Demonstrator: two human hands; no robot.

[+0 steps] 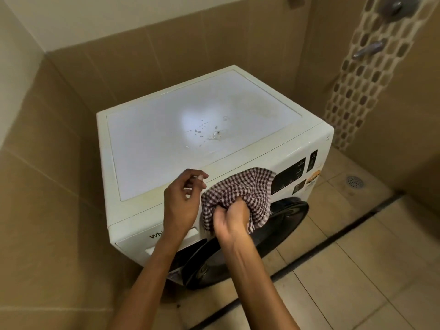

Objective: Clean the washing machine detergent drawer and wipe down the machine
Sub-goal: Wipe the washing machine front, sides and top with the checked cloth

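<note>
Washing machine (pixel 190 129): white front-loader, centre of view, set in a tiled corner with walls at 9 and 12 o'clock.

Top panel (pixel 147 148): flat, white, glossy, with a bright light glare mid-panel. Water drops (pixel 214 134) scattered just at 3 o'clock of the glare; faint grey smudges toward the 2 o'clock corner. Judged not yet wiped.

Door (pixel 281 220): dark, round, on the front face, at 5 o'clock of the top.

Control panel (pixel 290 175): black, on the upper front at 3 o'clock of the cloth.

Detergent drawer (pixel 152 244): upper front at 7 o'clock, appears pushed in, partly hidden by the left forearm.

Cloth (pixel 240 189): checked, dark and white, bunched, hanging against the front upper edge beside the control panel.

Right hand (pixel 231 217): closed in a fist on the cloth's lower folds.

Left hand (pixel 183 201): loosely curled at the front edge, thumb and fingers close together, holding nothing that can be made out; just beside the cloth.

Handling note (judgement): fold the cloth to a flat pad, lay the palm on it, and sweep the top in overlapping passes from 12 toward 6 o'clock, gathering the drops instead of smearing them; go lightly over the control panel.

Floor (pixel 357 270): beige tiles with dark grout; round drain (pixel 354 182) at 3 o'clock. Wall fittings (pixel 369 50) at 1 o'clock on a mosaic strip.
</note>
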